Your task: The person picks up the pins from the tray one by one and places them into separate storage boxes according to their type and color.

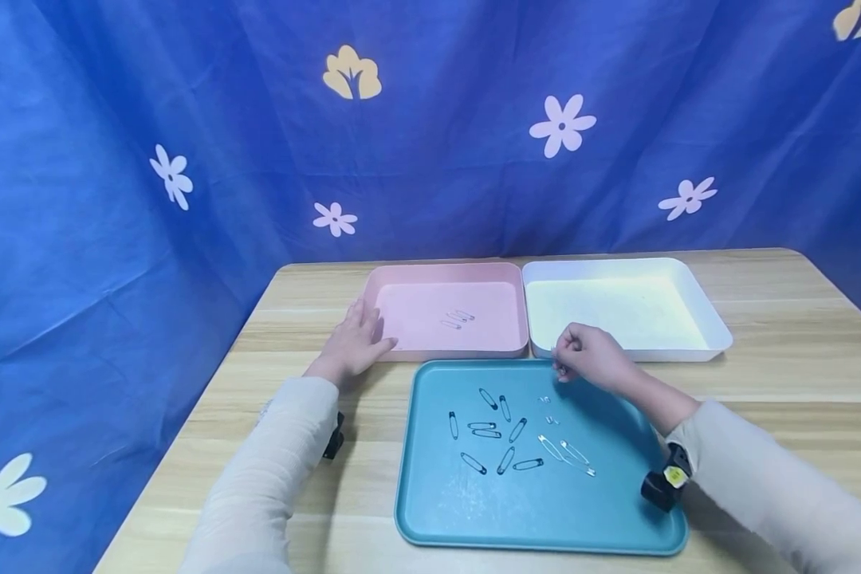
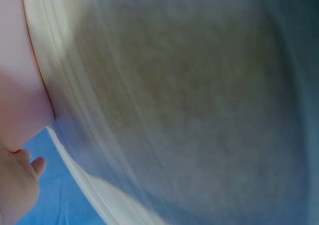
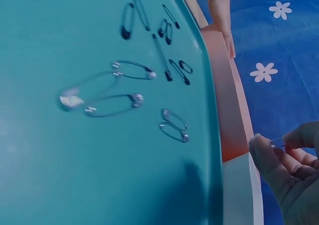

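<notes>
My right hand [image 1: 594, 357] is over the far edge of the teal tray [image 1: 516, 518], just in front of the white tray [image 1: 620, 353]. Its thumb and fingertips pinch a small silver safety pin [image 3: 277, 143], seen best in the right wrist view. My left hand [image 1: 355, 339] rests with fingers extended at the left side of the pink tray [image 1: 448, 354]. On the teal tray lie several black safety pins [image 1: 505, 460] toward the middle. Several silver safety pins [image 1: 574, 453] are spread to their right, some larger than others.
Inside the pink tray are several thin pins [image 1: 458, 320]. The white tray stands right beside it, both behind the teal tray on a wooden table [image 1: 796, 359]. A blue curtain [image 1: 438, 143] with flower shapes hangs behind and along the left.
</notes>
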### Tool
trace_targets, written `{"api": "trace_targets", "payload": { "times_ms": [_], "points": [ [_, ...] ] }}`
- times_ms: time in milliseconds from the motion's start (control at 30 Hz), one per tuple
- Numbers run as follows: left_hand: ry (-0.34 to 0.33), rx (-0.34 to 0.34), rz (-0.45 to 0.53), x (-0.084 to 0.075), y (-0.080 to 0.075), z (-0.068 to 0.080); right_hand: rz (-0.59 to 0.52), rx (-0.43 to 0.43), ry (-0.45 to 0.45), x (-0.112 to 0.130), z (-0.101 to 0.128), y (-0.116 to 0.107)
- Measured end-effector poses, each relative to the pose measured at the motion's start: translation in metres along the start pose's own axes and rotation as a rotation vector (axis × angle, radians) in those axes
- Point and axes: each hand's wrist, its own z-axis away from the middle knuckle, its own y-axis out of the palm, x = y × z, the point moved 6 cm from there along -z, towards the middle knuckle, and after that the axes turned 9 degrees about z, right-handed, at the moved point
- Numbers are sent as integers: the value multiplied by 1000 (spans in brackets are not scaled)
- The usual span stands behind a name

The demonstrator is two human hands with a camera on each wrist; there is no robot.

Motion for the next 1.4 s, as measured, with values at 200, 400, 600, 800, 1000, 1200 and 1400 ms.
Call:
{"api": "trace_targets", "payload": {
  "times_ms": [200, 400, 600, 800, 1000, 1200, 1400],
  "points": [
    [14, -16, 0, -3, -2, 0, -16, -27, 1, 8, -19, -2],
    [3, -4, 7, -4, -1, 1, -10, -38, 7, 14, -34, 0],
    [10, -3, -11, -4, -1, 1, -43, -57, 8, 18, -47, 2],
    [7, 1, -17, -1, 1, -1, -81, -108, 35, 19, -65, 5],
    [5, -5, -7, 0, 1, 1, -106, -131, 36, 22, -83, 10],
    [-11, -7, 8, 2, 1, 2, -144, -128, 57, 23, -100, 19],
    [-5, -9, 10, 1, 1, 0, -107, -155, 89, 20, -115, 25]
  ]
}}
